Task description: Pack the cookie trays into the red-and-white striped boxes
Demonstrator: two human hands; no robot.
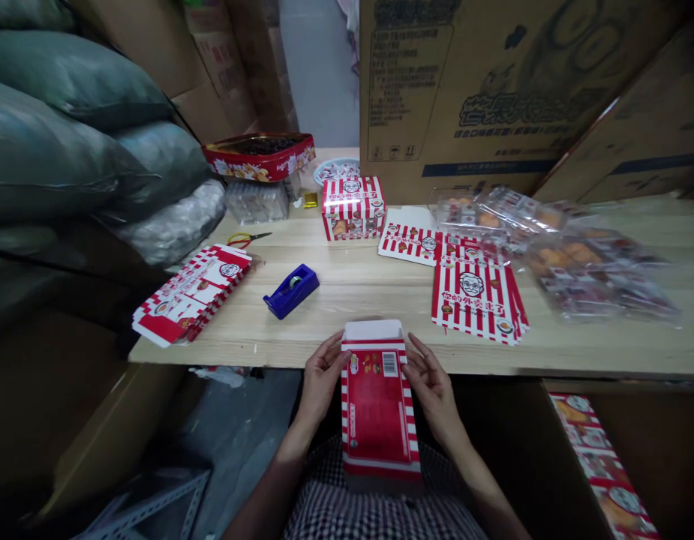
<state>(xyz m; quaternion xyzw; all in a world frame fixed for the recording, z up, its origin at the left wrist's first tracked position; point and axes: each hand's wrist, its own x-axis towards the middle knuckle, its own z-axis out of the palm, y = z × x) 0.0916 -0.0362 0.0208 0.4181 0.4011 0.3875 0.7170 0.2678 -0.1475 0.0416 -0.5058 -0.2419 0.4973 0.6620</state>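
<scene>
A red-and-white striped carton [379, 412] is held upright in front of my lap, at the table's front edge. Its white end flap [374, 330] stands up at the far end, and a barcode shows on the red panel. My left hand [324, 371] grips the left edge, thumb on the face. On the opposite edge, my right hand [431, 379] has its fingers bent against the carton's side. The blue tape dispenser [292, 291] sits on the table beyond my left hand. Flat striped cartons [476, 296] lie beyond my right hand.
A stack of folded cartons [192, 296] lies at the left, with scissors [248, 238] behind it. An assembled box [354, 208] stands at the back. Clear packs of snacks [577, 262] are heaped at the right. Large brown cartons [464, 97] and stuffed sacks [54, 142] border the table [352, 281].
</scene>
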